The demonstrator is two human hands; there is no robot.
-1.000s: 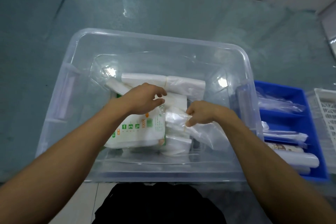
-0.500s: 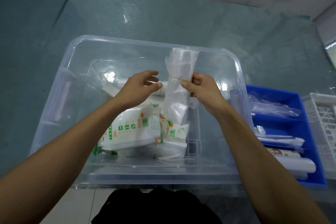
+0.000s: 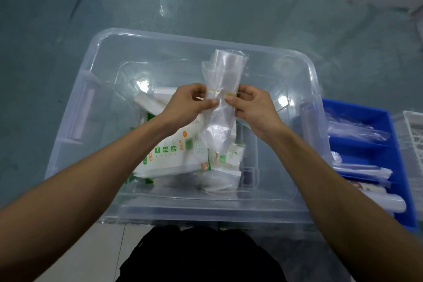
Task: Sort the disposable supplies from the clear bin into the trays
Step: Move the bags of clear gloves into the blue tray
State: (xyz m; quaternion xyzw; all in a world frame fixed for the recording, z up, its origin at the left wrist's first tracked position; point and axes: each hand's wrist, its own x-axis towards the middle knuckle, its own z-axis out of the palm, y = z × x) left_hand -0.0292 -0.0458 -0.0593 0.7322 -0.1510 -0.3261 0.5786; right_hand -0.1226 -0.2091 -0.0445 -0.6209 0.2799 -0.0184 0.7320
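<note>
— How is the item being sorted to be described?

— A roll of clear plastic bags (image 3: 223,89) is seen, translucent and crinkled, bound about its middle by a thin yellow rubber band (image 3: 220,92). It is held nearly upright above the clear bin (image 3: 91,57), its top tilted slightly to the right and its lower end hanging down among the packs.

— What is found around it?

— Inside the bin, white packs with green and orange print (image 3: 176,155) are piled, with plain white folded packs (image 3: 148,102) behind them. The lower packs are partly hidden by the roll and by both forearms. The bin is set on a grey-green table (image 3: 206,7). To the right, just beside the bin, a blue tray (image 3: 357,144) is seen, with clear-wrapped supplies laid in its compartments, and a white basket (image 3: 412,135) is cut off by the edge.

— And the hands?

— The roll is pinched at the band from both sides: the left hand (image 3: 185,104) is closed on its left edge, thumb and forefinger pressed together, and the right hand (image 3: 251,104) is closed on its right edge. Both arms are extended over the near rim.
</note>
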